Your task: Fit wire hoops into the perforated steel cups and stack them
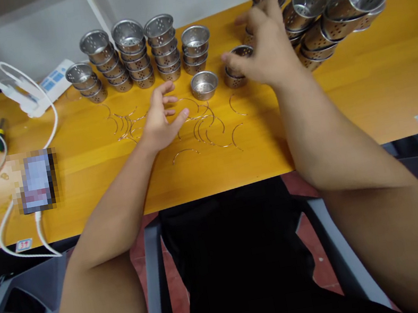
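Steel cup (236, 68) at centre under spread right hand (269, 54), left hand (162, 119) loosely open over wire bails (203, 125); picking step, probably calling next for closing fingers on rim.

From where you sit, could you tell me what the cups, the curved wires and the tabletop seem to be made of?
Cups: shiny grey perforated metal, probably stainless steel, going by the bright reflections. Wires: thin, glinting, likely metal. Tabletop: orange-yellow wood or wood-look laminate, glossy, with grain lines.
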{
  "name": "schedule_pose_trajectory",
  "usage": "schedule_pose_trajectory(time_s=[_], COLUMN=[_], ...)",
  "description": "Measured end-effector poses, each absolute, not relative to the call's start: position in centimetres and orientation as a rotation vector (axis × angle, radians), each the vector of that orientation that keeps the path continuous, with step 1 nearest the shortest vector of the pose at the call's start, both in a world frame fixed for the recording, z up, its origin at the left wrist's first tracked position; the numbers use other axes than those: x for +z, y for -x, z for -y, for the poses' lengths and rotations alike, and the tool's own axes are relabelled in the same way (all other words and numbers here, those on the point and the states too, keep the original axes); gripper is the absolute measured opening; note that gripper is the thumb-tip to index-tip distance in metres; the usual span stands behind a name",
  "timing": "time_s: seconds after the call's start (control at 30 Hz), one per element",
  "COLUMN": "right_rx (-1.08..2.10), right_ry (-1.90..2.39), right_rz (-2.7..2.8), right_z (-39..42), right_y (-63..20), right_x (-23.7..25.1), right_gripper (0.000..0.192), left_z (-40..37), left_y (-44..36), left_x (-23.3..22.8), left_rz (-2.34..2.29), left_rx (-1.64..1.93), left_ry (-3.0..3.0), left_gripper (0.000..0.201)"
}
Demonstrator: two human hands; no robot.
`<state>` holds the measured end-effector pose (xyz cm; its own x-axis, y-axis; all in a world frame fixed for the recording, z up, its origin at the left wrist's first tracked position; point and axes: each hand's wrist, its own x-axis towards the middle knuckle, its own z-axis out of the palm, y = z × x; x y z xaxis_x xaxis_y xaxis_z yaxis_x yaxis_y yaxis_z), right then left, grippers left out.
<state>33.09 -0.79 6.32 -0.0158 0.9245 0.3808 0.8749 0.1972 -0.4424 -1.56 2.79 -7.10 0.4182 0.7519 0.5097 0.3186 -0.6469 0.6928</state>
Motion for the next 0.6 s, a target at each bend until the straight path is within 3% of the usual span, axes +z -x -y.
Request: schedule_pose_trajectory(time_s=[0.1, 0.27, 0.4, 0.6], right_rx=[0.066, 0.271, 0.268, 0.441], right_ry=[1.405, 1.405, 1.515, 1.207], right_rz=[1.991, 2.379, 2.399, 2.237], right_z=[1.6, 1.4, 0.8, 2.1], right_y=[-31.4, -28.6, -27.8, -27.0], right_x=[6.8, 4.1, 2.2, 3.2], right_gripper=[0.035, 0.04, 0.023, 0.024], left_z=[-3.1, -3.6, -3.7, -3.7], left_y=[1.6, 1.9, 1.9, 1.9], left_x=[-7.4, -7.9, -8.0, -7.6], left_rz=[-0.906, -0.919, -0.937, -0.877], left_rx=[1.159, 1.197, 1.172, 1.169], left_ry=[-2.176, -2.163, -2.15, -2.162], left_gripper=[0.084, 0.076, 0.079, 0.098])
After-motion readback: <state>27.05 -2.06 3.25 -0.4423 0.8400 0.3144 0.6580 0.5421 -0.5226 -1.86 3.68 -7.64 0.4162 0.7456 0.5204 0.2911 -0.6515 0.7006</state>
